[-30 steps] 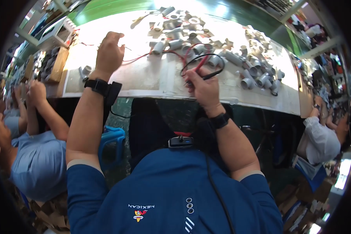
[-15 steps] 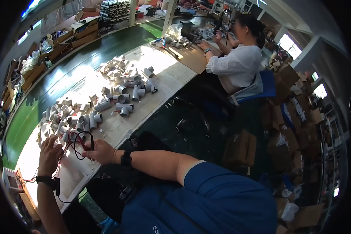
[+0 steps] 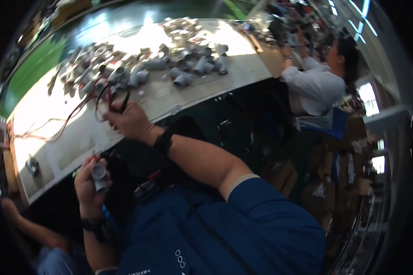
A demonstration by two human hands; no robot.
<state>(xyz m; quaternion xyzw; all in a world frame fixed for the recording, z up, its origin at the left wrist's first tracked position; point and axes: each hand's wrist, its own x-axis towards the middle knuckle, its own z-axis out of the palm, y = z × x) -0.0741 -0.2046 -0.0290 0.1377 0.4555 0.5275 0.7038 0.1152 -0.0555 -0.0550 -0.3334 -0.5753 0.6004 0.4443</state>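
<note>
A grey plastic pipe fitting [image 3: 99, 184] with a round open end is in my left hand [image 3: 83, 185]. The hand's fingers wrap round it, over the near edge of the white workbench [image 3: 73, 153]. My right hand [image 3: 132, 121], above the bench, is closed on test leads [image 3: 125, 101], one black and one red, that loop above its fingers. Their wires trail left across the bench toward a boxy device [image 3: 0, 132] with a pale casing. What tips the leads have is blurred.
Many grey pipe fittings [image 3: 155, 63] lie heaped along the far side of the bench. A smaller fitting [image 3: 32, 166] stands near the left end. A co-worker [image 3: 319, 87] sits at far right; another person's arm [image 3: 34, 229] enters lower left. Cardboard boxes [image 3: 280, 178] stand on the right.
My left hand has drawn back toward my body and now holds a grey pipe fitting. My right hand still grips the leads. The view has shifted, and another person's arm shows at lower left.
</note>
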